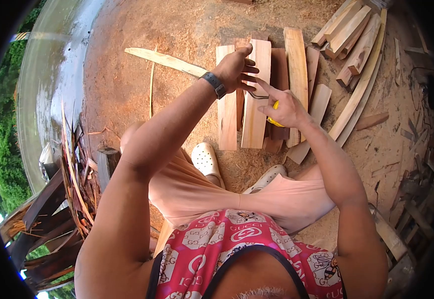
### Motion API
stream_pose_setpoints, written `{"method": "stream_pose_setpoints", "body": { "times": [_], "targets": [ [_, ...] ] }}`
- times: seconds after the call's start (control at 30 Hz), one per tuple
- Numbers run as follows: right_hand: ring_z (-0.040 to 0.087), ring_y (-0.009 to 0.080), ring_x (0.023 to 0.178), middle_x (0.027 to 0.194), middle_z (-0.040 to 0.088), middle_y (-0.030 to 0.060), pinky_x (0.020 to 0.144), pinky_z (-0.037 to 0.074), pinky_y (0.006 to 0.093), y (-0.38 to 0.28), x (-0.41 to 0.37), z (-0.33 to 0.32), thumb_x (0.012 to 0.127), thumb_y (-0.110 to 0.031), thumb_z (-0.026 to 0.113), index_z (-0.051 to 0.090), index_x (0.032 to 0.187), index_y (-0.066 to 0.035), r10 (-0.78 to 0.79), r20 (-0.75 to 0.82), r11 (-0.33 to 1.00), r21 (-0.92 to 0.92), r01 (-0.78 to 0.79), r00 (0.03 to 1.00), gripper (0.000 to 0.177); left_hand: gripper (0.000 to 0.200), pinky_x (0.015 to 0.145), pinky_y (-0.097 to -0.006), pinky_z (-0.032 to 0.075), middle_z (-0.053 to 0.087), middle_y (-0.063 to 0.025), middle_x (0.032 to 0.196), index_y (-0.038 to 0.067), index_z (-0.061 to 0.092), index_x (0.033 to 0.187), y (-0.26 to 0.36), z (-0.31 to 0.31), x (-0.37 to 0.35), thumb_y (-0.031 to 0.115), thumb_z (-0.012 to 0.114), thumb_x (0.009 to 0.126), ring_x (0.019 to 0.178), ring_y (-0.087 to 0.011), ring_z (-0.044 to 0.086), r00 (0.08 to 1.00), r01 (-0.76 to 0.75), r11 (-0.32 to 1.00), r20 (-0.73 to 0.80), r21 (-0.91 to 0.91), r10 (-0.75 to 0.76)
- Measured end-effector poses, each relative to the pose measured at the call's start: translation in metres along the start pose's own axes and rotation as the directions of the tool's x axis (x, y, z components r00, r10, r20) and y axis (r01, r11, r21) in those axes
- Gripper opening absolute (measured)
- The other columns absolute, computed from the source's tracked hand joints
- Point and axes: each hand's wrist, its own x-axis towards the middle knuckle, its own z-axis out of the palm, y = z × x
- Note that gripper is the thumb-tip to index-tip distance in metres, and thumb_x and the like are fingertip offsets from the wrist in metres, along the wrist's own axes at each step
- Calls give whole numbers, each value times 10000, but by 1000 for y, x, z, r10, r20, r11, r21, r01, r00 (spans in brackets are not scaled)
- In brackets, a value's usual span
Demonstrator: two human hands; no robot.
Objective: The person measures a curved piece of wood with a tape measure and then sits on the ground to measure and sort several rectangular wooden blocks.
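My left hand (234,68), with a dark watch (214,84) at the wrist, is raised over the wood with its fingers apart and nothing visible in it. Close by on the right, my right hand (287,108) curls round a yellow-handled tool (275,121). A thin, bent dark metal part (260,96) juts from it toward the left hand; its exact kind I cannot make out. The right index finger stretches out to the left hand's fingertips. Below both hands lie several sawn wooden boards (255,114), side by side on the ground.
A stack of wood pieces (349,30) lies at upper right beside long curved strips (361,94). One pale slat (162,58) extends left. Dark scrap wood (52,209) is heaped at lower left. My feet in light clogs (205,158) stand on sawdust-covered ground.
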Motion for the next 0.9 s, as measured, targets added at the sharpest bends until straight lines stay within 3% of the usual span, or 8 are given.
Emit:
{"method": "stream_pose_setpoints", "body": {
  "times": [0.27, 0.33, 0.9],
  "targets": [
    [612, 239, 601, 651, 609, 169, 680, 503, 343, 4, -3, 4, 785, -203, 739, 482, 1452, -61, 33, 105, 999, -3, -32, 994, 729, 810, 1023, -639, 419, 458, -282, 1423, -79, 297, 1473, 2, 4, -3, 577, 388, 1006, 1253, -464, 514, 999, 22, 999, 24, 47, -23],
    [639, 265, 643, 694, 630, 187, 709, 511, 361, -3, -3, 0, 788, -227, 719, 506, 1428, -51, 56, 122, 998, -11, -55, 991, 697, 846, 1058, -605, 414, 401, -282, 1479, -97, 246, 1499, 2, 4, -5, 600, 313, 1023, 1341, -445, 443, 998, 44, 996, 47, 80, -47],
    [671, 316, 679, 715, 646, 197, 728, 522, 392, 1, -4, -3, 795, -253, 705, 528, 1408, -52, 46, 125, 997, -69, -37, 991, 668, 840, 1011, -601, 454, 437, -280, 1438, -91, 306, 1461, -1, 7, -2, 611, 372, 1005, 1269, -457, 503, 998, 43, 996, 31, 81, -46]
  ]
}}
